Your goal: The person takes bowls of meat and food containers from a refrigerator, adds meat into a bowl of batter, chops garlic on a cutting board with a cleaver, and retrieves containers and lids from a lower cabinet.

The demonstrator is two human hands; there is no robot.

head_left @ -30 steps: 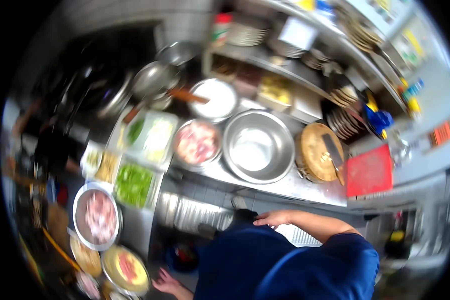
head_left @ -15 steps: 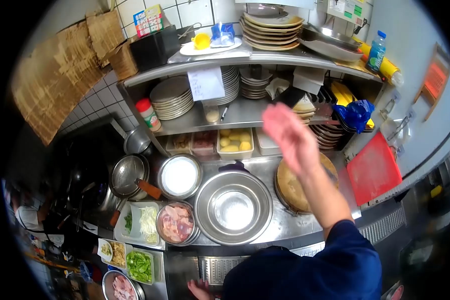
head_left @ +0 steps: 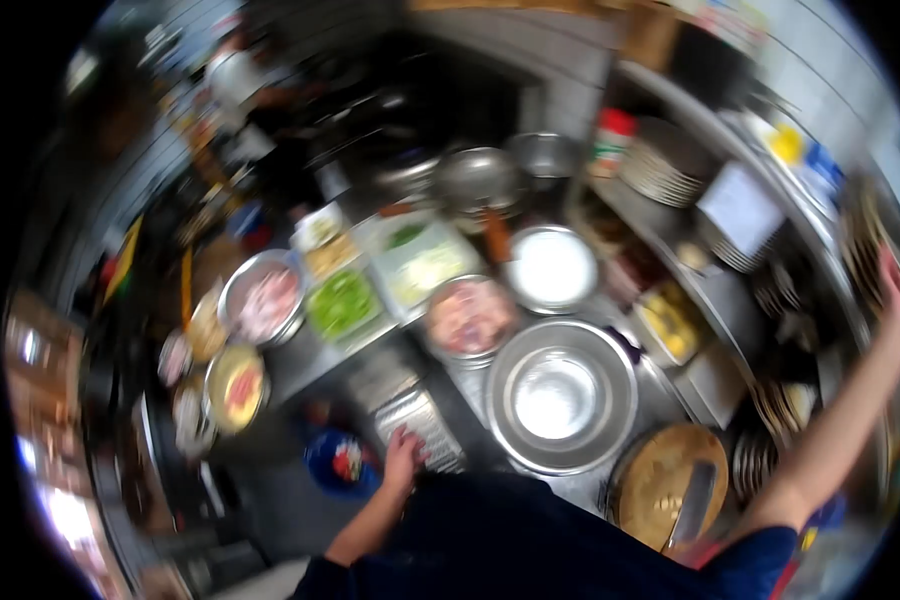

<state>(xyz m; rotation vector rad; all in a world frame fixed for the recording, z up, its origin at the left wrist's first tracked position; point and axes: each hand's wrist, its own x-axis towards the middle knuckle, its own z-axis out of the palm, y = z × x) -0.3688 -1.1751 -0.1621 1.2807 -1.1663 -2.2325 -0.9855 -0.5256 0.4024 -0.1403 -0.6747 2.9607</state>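
Note:
My right hand reaches up to the far right, beside the stacked plates on the upper shelf. Motion blur smears its fingers, and whether they touch a plate cannot be made out. Low down, my left hand hangs with its fingers loosely apart and nothing in it, over a metal floor grating. Near that hand is a blue bin with scraps inside. A large steel bowl stands on the counter in front of me. To its right, a cleaver lies on a round wooden chopping board with small pale pieces.
Bowls of raw meat, a tub of green vegetables and a bowl with white contents line the counter. Potatoes fill a container under the shelf. A person stands by the dark stove area at the back left.
My view has swung left, bringing the blue bin and the other person more into sight. My right hand has gone from above the chopping board up to the shelf plates.

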